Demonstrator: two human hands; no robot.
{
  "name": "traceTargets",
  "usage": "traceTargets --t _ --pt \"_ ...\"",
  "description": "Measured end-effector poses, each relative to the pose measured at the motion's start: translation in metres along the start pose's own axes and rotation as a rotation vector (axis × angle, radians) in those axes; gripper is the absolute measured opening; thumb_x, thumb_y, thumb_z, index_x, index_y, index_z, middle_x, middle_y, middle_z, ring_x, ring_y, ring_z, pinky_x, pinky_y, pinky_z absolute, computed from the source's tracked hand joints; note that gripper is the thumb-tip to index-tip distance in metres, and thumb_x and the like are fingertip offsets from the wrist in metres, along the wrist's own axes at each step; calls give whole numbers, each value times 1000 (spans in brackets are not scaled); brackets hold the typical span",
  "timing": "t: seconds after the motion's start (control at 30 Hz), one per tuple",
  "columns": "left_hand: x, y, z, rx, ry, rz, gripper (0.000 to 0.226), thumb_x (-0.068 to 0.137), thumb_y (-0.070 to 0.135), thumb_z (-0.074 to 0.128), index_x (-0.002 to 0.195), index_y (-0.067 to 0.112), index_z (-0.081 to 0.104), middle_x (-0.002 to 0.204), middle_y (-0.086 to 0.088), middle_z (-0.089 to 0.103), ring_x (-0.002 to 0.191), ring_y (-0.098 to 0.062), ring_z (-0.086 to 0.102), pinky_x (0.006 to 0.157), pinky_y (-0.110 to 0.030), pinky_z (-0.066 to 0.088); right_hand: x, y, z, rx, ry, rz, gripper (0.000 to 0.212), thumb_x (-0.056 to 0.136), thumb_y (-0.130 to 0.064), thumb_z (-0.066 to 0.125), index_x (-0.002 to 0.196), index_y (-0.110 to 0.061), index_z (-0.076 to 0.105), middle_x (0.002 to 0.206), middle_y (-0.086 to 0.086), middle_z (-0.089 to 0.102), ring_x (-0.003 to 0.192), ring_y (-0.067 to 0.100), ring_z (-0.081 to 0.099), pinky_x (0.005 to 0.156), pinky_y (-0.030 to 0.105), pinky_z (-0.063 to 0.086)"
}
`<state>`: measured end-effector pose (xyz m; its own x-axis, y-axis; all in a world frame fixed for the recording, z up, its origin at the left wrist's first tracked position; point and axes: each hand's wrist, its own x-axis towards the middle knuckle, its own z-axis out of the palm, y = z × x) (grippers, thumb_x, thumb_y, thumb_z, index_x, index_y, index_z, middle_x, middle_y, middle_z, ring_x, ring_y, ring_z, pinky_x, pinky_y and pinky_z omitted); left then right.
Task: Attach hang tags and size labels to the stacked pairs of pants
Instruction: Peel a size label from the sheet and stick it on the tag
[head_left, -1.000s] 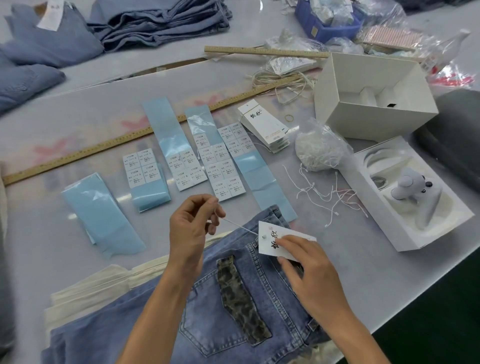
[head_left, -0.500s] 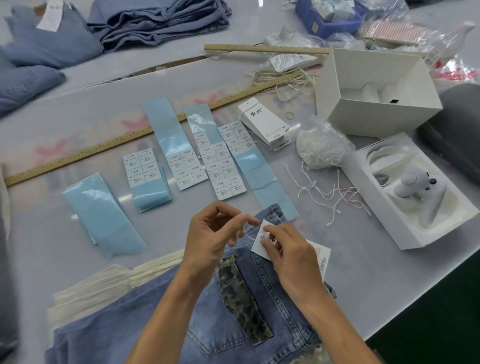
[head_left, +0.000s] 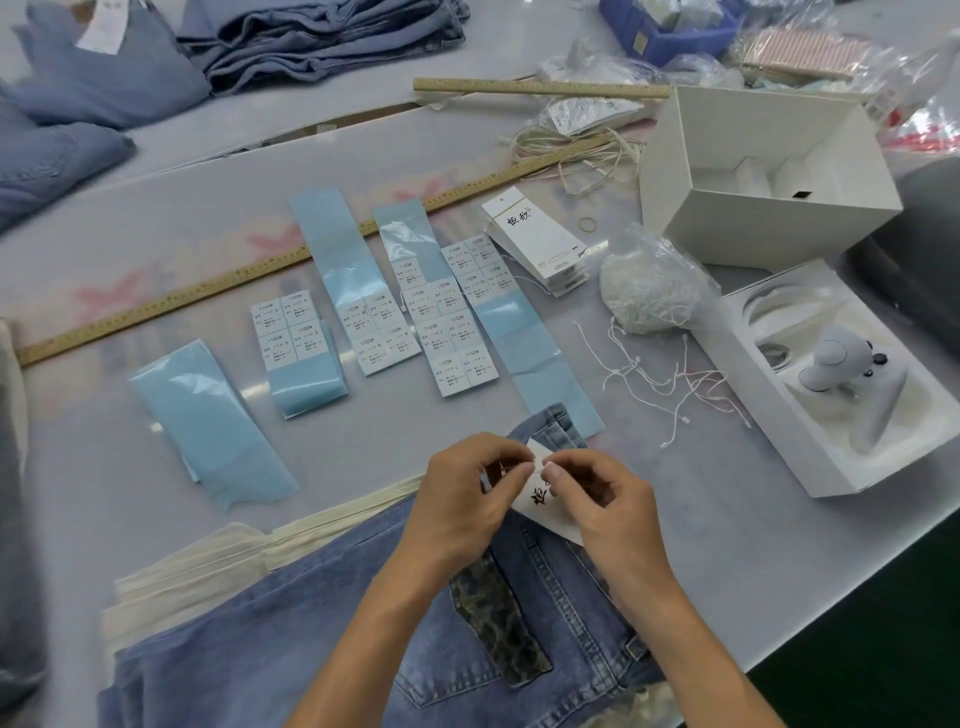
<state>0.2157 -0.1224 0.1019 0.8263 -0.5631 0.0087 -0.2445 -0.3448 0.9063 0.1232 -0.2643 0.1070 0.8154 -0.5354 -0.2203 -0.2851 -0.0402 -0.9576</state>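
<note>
Both hands meet over the waistband of the top pair of jeans (head_left: 363, 623), at the table's near edge. Left hand (head_left: 462, 499) has its fingers curled in, thumb and forefinger pinched tight at the top corner of the white hang tag (head_left: 545, 506). Right hand (head_left: 602, 499) pinches there too, fingertips nearly touching the left's; whether a string sits between them I cannot tell. Size labels (head_left: 457, 322) lie in rows on blue strips beyond, beside loose strings (head_left: 665, 379).

White hang tag (head_left: 545, 506) w/ black script lay tilted on blue jeans (head_left: 524, 597) waistband; label sheets (head_left: 452, 317) sat just beyond.
</note>
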Motion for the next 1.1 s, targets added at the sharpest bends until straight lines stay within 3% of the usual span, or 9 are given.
traceTargets --t 0.07,0.2,0.4,0.73,1.1 --pt "-1 1 4 85 -22 49 8 93 15 73 96 23 74 81 26 59 77 3 56 68 -8 36 -1 -1 -2 84 16 58 13 92 -17 74 90 -29 79 82 -1 75 75 7 68 65 16 51" --pt "-2 1 10 150 -39 74 4 96 19 69 96 23 71 81 31 53 79 7 49 73 -18 40 0 0 -3 127 41 106 13 92 -19 73 89 -29 80 74 1 73 68 6 64 60 15 48" --pt "-5 1 11 168 7 84 3 96 21 68 94 22 68 82 22 54 76 0 49 69 -21 40 -1 0 2 156 101 123 14 92 -18 73 86 -28 81 69 -2 70 65 6 62 58 15 47" --pt "-13 3 22 163 99 52 2 96 24 69 94 23 69 83 15 64 73 -7 54 65 -31 49 -2 -6 6 167 63 121 18 93 -13 71 80 -24 78 70 -4 70 61 1 59 59 14 46" --pt "-3 -15 21 -38 76 -23 19 83 29 83 86 33 64 84 16 65 75 -13 59 64 -13 40 -2 -2 0 107 -19 83 20 95 -12 69 80 -23 77 69 -3 69 64 2 59 62 15 47"
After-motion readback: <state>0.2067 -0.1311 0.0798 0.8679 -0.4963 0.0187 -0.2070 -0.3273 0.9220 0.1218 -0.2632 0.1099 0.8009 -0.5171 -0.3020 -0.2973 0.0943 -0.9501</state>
